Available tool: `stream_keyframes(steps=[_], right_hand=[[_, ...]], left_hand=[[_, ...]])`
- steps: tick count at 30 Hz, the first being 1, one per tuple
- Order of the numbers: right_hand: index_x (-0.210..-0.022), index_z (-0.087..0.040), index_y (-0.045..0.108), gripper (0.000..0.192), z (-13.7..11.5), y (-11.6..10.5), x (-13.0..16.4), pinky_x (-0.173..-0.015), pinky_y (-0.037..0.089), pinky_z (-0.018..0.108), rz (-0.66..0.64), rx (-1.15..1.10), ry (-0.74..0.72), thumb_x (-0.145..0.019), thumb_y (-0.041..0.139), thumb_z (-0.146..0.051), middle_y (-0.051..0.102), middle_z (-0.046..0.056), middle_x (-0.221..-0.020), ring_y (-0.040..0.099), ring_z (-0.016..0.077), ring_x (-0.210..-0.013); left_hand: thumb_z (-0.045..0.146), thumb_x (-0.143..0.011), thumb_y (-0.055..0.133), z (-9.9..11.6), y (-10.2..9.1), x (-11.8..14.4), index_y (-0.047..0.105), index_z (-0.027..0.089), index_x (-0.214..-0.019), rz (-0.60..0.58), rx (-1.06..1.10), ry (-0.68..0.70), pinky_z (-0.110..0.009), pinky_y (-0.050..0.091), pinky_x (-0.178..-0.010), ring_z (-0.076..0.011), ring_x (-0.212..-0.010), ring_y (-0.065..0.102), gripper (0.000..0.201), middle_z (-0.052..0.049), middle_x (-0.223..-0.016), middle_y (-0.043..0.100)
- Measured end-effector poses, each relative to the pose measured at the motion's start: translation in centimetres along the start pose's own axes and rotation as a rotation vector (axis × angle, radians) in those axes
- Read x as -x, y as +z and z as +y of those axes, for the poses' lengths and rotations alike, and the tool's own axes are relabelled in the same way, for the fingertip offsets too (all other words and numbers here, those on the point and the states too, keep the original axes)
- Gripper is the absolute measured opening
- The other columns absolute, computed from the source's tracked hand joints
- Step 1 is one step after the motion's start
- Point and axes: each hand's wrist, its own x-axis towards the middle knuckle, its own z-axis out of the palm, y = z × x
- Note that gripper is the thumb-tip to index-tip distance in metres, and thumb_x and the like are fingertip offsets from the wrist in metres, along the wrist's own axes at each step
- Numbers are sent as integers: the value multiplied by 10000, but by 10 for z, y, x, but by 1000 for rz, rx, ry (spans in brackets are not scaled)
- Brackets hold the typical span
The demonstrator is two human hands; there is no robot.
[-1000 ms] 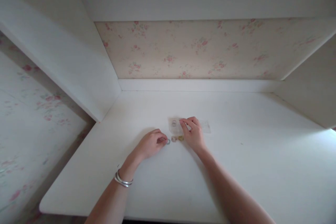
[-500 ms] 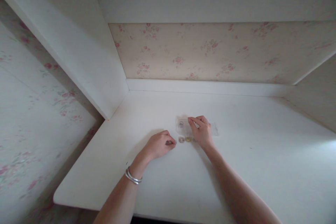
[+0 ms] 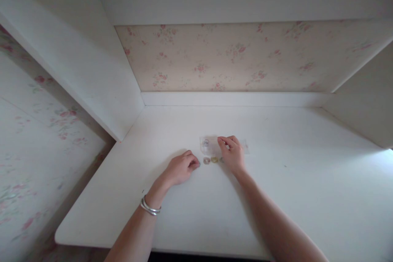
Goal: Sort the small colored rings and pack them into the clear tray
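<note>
My left hand [image 3: 183, 167] is closed, its thumb and fingertips pinching a small greenish round piece [image 3: 199, 164] at the tabletop. To its right lie a pinkish round piece [image 3: 206, 160] and a yellowish one [image 3: 214, 159]. Another greenish piece [image 3: 221, 159] is partly covered by my right hand [image 3: 233, 154]. That hand is over a clear, flat plastic case [image 3: 211, 147], thumb and index finger pressed together; whatever they hold is too small to make out. Inside the case's left end sits one round piece [image 3: 206, 142].
The white desktop [image 3: 276, 196] has a rounded front left corner. A white side panel [image 3: 101, 69] rises at the left, and a low white ledge [image 3: 239, 99] runs along the back beneath floral wallpaper [image 3: 215, 57]. An overhead board [image 3: 230, 4] spans the top.
The view has shifted slightly, so everything sits a little further left. My left fingers have closed up more around the greenish piece. My right hand stays over the case, still pinched.
</note>
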Motion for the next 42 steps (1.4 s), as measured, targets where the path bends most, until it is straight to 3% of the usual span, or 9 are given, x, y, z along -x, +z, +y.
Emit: stream_keyframes(steps=[10,16,20,25,33,42], right_hand=[[-869,-214,705,280,-9,-8,3,-734,350,316,-74,128,-123,-881,475,-373,601,35,-788,539,152,-743],[-840,-256,701,219,-36,-14,22,-750,256,321,-399,306,-465,-885,489,-283,607,22,-781,469,151,-775],[-824,-242,696,217,-47,-14,31,-748,232,326,-543,357,-568,-880,490,-280,588,26,-751,450,156,-785],[-843,-243,691,232,-48,-10,33,-750,222,338,-610,385,-570,-894,469,-290,591,31,-778,446,164,-811],[-828,-234,662,257,-51,-11,36,-731,231,341,-659,456,-557,-922,425,-264,595,31,-855,446,168,-827],[-907,-195,614,266,-55,-11,38,-730,267,362,-696,524,-598,-941,351,-219,595,58,-918,461,206,-863]], left_hand=[[293,-890,410,-2,-1,-4,577,183,-865,69,121,-50,-264,427,-726,-144,-787,550,202,-31,-880,569],[359,-888,414,-5,0,-9,579,163,-882,139,238,-96,-284,433,-742,-165,-815,549,256,-45,-872,588],[375,-883,427,-7,1,-12,576,156,-896,211,298,-125,-284,436,-745,-169,-826,554,265,-51,-881,603],[388,-890,424,-5,1,-14,573,158,-900,336,268,-148,-276,432,-720,-155,-778,546,274,-42,-861,583],[330,-893,436,0,6,-20,579,165,-886,412,124,-87,-268,434,-697,-135,-724,523,218,-35,-867,551],[270,-887,451,15,13,-61,590,167,-889,463,53,-7,-278,453,-728,-136,-736,534,173,-43,-882,561]])
